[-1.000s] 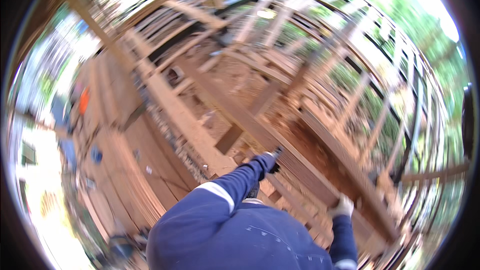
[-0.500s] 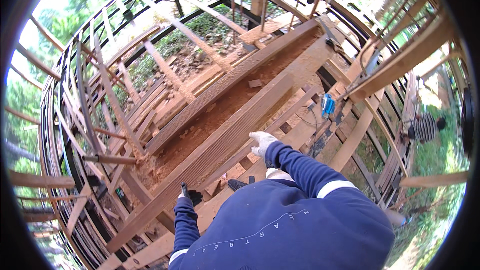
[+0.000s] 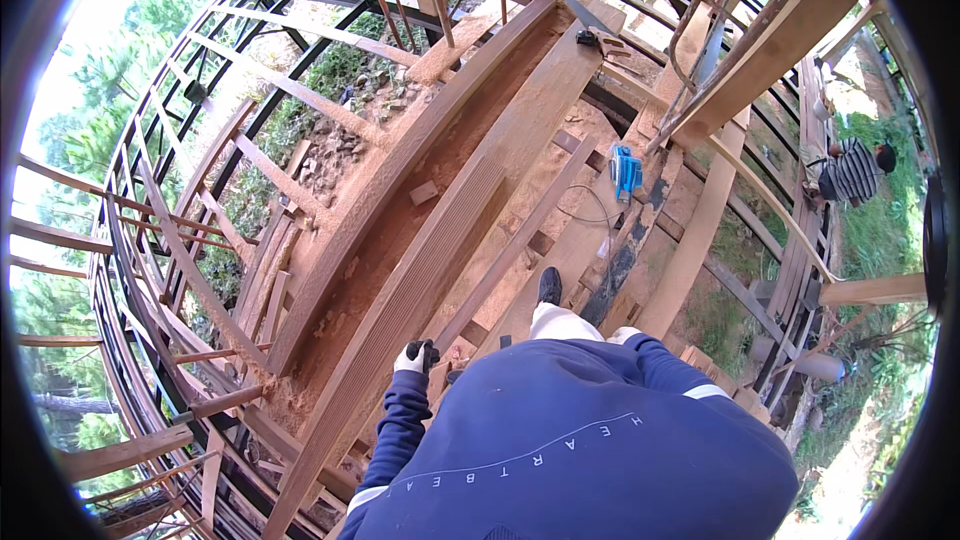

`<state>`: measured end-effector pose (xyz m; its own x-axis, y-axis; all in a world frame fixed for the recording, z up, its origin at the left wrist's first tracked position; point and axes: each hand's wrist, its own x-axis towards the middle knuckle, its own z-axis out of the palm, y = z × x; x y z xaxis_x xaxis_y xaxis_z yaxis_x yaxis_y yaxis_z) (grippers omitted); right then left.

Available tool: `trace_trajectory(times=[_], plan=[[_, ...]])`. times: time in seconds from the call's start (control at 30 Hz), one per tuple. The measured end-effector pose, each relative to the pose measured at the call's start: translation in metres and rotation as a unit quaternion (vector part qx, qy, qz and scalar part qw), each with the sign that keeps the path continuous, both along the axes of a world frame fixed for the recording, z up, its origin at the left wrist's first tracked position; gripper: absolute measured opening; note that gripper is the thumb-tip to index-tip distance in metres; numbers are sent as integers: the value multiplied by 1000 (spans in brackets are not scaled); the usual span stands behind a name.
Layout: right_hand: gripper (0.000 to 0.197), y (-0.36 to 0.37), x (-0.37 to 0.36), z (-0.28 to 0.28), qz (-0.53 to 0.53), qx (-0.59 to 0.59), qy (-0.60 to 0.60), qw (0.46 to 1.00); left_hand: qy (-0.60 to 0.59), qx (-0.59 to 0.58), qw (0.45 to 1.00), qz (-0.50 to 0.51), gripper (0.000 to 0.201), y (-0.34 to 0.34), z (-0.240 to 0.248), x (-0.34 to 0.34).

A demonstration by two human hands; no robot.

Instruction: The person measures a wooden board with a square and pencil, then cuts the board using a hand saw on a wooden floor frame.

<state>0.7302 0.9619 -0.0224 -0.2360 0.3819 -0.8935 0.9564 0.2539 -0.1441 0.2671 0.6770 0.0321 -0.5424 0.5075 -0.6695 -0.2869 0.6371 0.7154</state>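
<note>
My left hand wears a white glove with dark fingers. It hangs beside the long grooved wooden beam, its fingers curled round a dark shape too small to name. My right hand is low at my right side. Only a bit of its white glove shows past my navy sleeve, and its fingers are hidden. Past the beam's far half, a blue power tool with a thin cord rests on the boards. A handsaw with a dark handle lies at the beam's far end.
Left of the beam runs a sawdust-filled trough holding a small wood block. A thick post leans in from the upper right. Gaps open between the floor boards. At the right, a person in a striped top bends over.
My right hand has drawn back from over the beam to my side. My left hand has risen beside the beam. My foot shows farther forward, and the view has shifted.
</note>
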Motion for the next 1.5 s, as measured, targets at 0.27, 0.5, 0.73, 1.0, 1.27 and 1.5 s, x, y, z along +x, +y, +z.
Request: trace_trajectory(times=[0.27,0.5,0.73,1.0,1.27,1.5], plan=[[46,158,-88,36,-175,90,232,953,235,28,967,-89,28,167,40,13],[31,264,-73,15,-235,249,335,878,338,4,930,-143,57,221,59,-4],[42,222,-67,-9,-173,131,193,957,451,-137,863,-181,90,223,30,-23],[44,233,-312,111,4,194,474,859,351,-311,851,-235,107,249,31,-71],[36,221,-571,97,411,189,365,813,400,-300,847,-181,98,234,19,-65],[40,186,-621,26,471,161,264,826,425,-263,851,-161,91,244,11,-59]])
